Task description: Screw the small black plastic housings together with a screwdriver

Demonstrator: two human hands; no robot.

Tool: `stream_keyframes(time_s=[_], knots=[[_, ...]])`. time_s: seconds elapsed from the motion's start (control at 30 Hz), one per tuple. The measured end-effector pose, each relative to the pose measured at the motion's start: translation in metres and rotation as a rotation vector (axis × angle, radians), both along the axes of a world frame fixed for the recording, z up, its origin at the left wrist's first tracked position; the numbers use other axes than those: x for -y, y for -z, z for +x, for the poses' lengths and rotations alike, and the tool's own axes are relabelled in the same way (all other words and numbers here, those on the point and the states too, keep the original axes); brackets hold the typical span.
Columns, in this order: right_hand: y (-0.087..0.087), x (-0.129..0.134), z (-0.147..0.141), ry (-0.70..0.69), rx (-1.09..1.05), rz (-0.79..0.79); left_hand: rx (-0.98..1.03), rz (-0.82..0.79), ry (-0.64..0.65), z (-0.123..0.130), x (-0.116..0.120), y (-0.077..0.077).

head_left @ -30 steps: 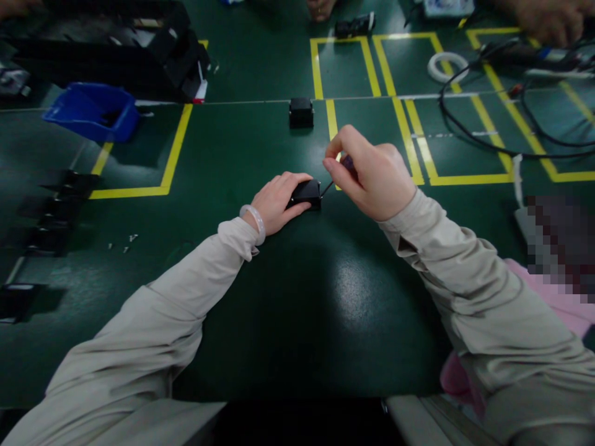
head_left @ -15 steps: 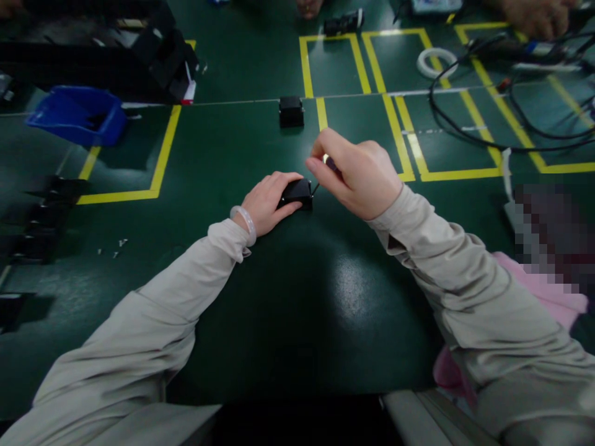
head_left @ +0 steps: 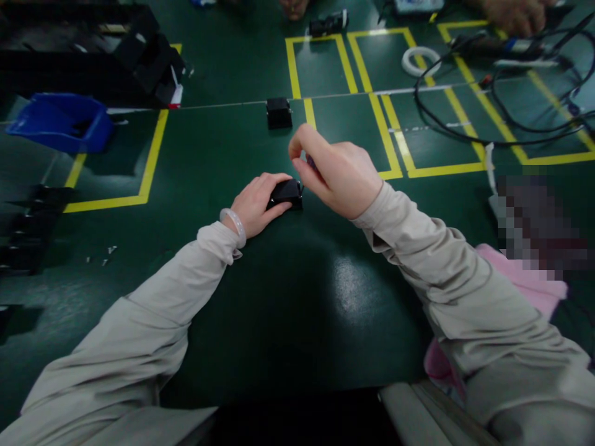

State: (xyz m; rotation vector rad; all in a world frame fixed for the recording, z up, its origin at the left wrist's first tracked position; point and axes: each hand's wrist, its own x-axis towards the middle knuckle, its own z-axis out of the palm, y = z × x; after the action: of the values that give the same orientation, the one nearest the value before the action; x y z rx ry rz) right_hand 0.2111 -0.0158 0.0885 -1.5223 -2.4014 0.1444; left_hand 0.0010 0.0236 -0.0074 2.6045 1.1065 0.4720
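On the green table, my left hand (head_left: 255, 203) grips a small black box-shaped part (head_left: 288, 191), thumb on the near side and fingers over the far side. Bright metal shows at the part's right end. My right hand (head_left: 341, 176) is just to the right, fingers curled around a screwdriver (head_left: 311, 162). Most of its handle is hidden in the fist. The thin shaft slants down to the part's right end; its tip is too small to make out. A second black part (head_left: 279, 113) like the held one stands farther back.
Several small screws (head_left: 110, 250) lie at the left, near a row of black parts (head_left: 23, 238). A blue bin (head_left: 62, 121) and a black rack (head_left: 139, 59) stand behind. At right are a tape roll (head_left: 421, 61), looped cable (head_left: 423, 111) and pink cloth (head_left: 525, 282). Another person's hand (head_left: 515, 15) is at the back.
The whole view has shifted slightly, so the table things appear farther left. My right hand has turned a little around the screwdriver, covering more of it. The left hand still holds the part.
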Motion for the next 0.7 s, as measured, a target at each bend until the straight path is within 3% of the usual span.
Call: stream_keyframes(time_s=[0.7], knots=[[0.0071, -0.0040, 0.0053, -0.004, -0.038, 0.064, 0.030, -0.030, 0.017, -0.0014, -0.0004, 0.0001]])
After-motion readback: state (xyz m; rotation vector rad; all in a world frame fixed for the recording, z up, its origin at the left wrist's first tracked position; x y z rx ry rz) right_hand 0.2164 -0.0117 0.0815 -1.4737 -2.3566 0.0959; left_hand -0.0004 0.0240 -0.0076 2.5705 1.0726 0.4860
